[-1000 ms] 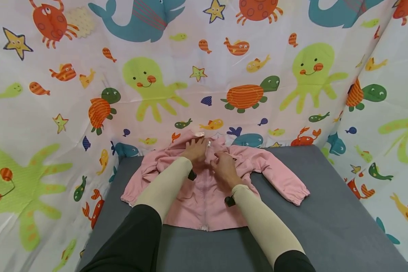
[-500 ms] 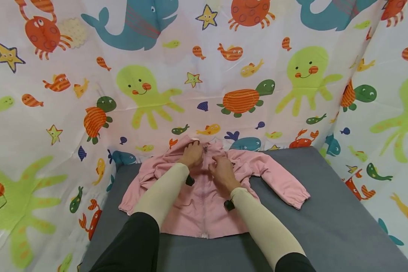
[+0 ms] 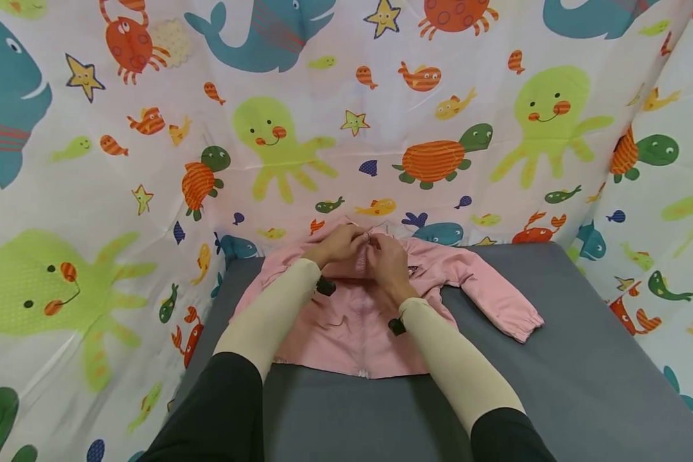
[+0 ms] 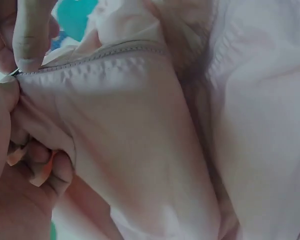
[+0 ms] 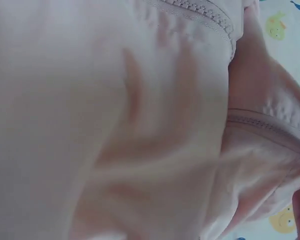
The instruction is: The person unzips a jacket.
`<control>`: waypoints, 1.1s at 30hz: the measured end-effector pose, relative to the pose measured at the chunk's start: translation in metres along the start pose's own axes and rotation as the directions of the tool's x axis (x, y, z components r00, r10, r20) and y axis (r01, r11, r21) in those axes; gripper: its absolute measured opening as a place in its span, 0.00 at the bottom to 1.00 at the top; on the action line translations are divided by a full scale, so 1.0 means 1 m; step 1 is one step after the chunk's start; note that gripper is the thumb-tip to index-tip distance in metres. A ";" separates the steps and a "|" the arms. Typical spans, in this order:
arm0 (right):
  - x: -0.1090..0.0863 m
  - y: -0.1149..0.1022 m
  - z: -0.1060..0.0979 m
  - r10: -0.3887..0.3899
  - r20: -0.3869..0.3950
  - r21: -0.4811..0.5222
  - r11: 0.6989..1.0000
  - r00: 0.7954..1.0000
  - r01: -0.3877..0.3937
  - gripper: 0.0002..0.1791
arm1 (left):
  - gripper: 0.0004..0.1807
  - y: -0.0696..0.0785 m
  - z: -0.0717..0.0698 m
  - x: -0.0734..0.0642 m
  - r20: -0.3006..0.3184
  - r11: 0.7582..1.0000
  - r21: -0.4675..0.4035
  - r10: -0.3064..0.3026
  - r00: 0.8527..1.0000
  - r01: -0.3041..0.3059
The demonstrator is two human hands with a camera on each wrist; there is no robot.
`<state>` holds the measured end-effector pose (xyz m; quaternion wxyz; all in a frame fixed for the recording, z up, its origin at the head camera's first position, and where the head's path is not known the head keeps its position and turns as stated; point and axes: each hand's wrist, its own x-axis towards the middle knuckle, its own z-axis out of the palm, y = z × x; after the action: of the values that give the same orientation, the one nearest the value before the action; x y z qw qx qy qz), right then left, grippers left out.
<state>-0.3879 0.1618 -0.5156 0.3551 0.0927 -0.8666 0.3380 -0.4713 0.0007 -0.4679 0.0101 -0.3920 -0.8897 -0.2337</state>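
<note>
A pink zip-up jacket (image 3: 337, 340) lies front up on the grey table, its collar toward the patterned cloth. My left hand (image 3: 337, 246) and right hand (image 3: 389, 263) meet at the top of its front, fingertips close together, each pinching the fabric by the zip. Between them a strip of the zip edge (image 3: 362, 260) stands raised. In the left wrist view, fingers grip the zip edge (image 4: 105, 52) from both sides at the far left. Two zip edges show apart in the right wrist view, one with bare teeth (image 5: 200, 10). The zip pull is hidden by the fingers.
A white cloth (image 3: 323, 173) printed with sea animals hangs behind and along both sides. The grey table (image 3: 589, 385) extends in front of the jacket and to its right. One jacket sleeve (image 3: 499, 301) reaches out to the right; the other is partly behind my left arm.
Both hands have come together at the collar, the right one moving up. The upper front of the jacket is now lifted between them. The head view has also shifted.
</note>
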 end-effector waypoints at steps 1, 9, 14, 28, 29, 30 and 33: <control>0.000 -0.002 -0.002 -0.014 -0.023 0.004 1.000 1.000 0.014 0.11 | 0.19 0.004 -0.002 -0.002 0.002 1.000 -0.002 -0.005 1.000 0.005; 0.006 -0.017 -0.019 -0.161 -0.149 -0.002 0.987 0.976 0.162 0.08 | 0.17 0.028 -0.022 -0.002 -0.130 0.993 -0.110 -0.066 0.989 0.052; -0.018 -0.028 -0.033 -0.264 0.011 -0.004 0.964 0.964 0.264 0.05 | 0.16 0.039 -0.041 -0.006 -0.285 0.981 -0.096 -0.189 0.940 0.168; -0.098 -0.057 -0.072 -0.403 0.423 -0.094 0.871 0.811 0.482 0.08 | 0.20 0.060 -0.113 0.004 -0.511 0.832 -0.462 -0.533 0.674 0.307; -0.102 -0.058 -0.074 -0.423 0.438 -0.089 0.858 0.794 0.506 0.07 | 0.19 0.061 -0.119 0.005 -0.510 0.822 -0.487 -0.543 0.667 0.297; -0.107 -0.059 -0.075 -0.440 0.449 -0.085 0.845 0.778 0.527 0.07 | 0.19 0.061 -0.124 0.005 -0.510 0.810 -0.513 -0.554 0.658 0.284; -0.122 -0.063 -0.080 -0.482 0.487 -0.064 0.812 0.729 0.580 0.08 | 0.19 0.063 -0.137 0.006 -0.525 0.788 -0.545 -0.588 0.616 0.287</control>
<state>-0.2294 0.1572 -0.5242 0.2354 0.3747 -0.8916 0.0965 -0.4539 -0.0163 -0.3187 0.1888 -0.0382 -0.8235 -0.5337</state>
